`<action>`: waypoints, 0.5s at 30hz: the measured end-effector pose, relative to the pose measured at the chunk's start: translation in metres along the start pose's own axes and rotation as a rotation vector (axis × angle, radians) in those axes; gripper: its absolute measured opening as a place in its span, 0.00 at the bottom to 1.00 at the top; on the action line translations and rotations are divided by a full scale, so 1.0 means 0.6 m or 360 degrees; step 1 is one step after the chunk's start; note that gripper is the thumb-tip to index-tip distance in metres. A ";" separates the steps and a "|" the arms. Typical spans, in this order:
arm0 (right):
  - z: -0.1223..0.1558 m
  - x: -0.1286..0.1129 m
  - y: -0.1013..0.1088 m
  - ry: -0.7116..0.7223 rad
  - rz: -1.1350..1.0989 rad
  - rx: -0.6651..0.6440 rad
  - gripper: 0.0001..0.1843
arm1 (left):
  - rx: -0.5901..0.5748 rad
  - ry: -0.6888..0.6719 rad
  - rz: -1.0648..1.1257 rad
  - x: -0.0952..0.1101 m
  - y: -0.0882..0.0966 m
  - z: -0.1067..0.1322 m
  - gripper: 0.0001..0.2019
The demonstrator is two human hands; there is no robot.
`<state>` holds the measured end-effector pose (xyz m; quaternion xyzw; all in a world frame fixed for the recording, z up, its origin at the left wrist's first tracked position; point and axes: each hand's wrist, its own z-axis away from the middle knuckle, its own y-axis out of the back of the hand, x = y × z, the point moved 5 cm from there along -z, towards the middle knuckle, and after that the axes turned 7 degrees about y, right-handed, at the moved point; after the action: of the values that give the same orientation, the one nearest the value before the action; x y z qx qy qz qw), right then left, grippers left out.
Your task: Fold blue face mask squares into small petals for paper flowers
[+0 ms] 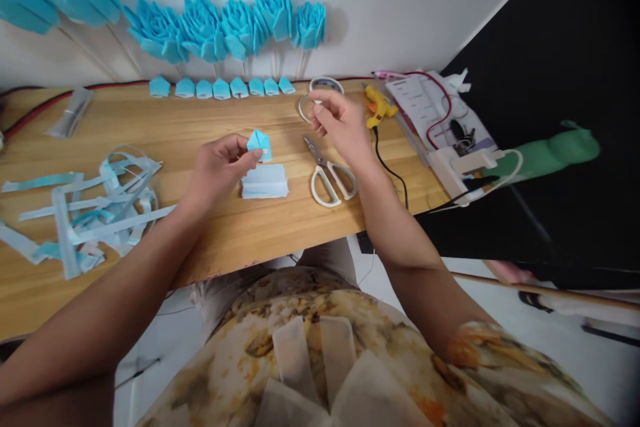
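My left hand [217, 163] pinches a small folded blue paper petal [259, 141] between thumb and fingers, with a pointed top and a small white patch low on its front. Just below it, a pale blue creased paper piece [265, 181] lies flat on the table. My right hand [340, 121] is raised at the tape roll [326, 85], thumb and forefinger closed together. Whether anything is between those fingertips is too small to make out. A white ring [303, 109] shows partly behind them. Scissors with white handles [326, 187] lie below my right hand, blades pointing away.
Several folded blue pieces [204, 89] line the table's back. Blue paper flowers on sticks [203, 30] lean against the wall. Cut strips [113, 203] lie heaped at left. A yellow glue gun [379, 105], its cord, papers [425, 103] and a white power strip [453, 173] are at right.
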<state>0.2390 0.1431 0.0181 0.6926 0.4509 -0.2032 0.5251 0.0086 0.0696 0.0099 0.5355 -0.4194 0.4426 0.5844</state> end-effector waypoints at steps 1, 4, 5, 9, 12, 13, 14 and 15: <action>0.005 0.003 0.002 0.0011 0.0073 -0.0030 0.18 | 0.0000 -0.0004 0.0007 0.001 0.000 0.001 0.07; 0.025 0.004 0.012 0.0009 0.0404 -0.0108 0.15 | 0.0005 -0.0013 0.0033 0.002 -0.001 0.002 0.06; 0.030 0.003 0.016 -0.0005 0.0521 -0.0133 0.14 | 0.0006 -0.0014 0.0041 0.002 -0.001 0.002 0.06; 0.043 -0.004 0.019 -0.0043 0.0734 -0.0232 0.13 | 0.0007 -0.0025 0.0069 0.002 -0.004 0.002 0.07; 0.040 -0.004 0.008 -0.0013 0.0757 -0.0301 0.12 | 0.0007 -0.0025 0.0100 0.002 -0.006 0.001 0.07; 0.038 -0.002 0.003 -0.0003 0.0769 -0.0325 0.11 | 0.0007 -0.0023 0.0107 0.002 -0.006 0.001 0.07; 0.036 0.000 -0.001 0.0007 0.0786 -0.0351 0.10 | 0.0006 -0.0021 0.0109 0.002 -0.006 0.001 0.07; 0.034 0.001 -0.004 0.0018 0.0808 -0.0370 0.10 | 0.0009 -0.0019 0.0109 0.002 -0.006 0.001 0.07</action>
<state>0.2415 0.1250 0.0088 0.7197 0.2862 -0.0082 0.6325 0.0123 0.0690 0.0103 0.5251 -0.4397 0.4603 0.5649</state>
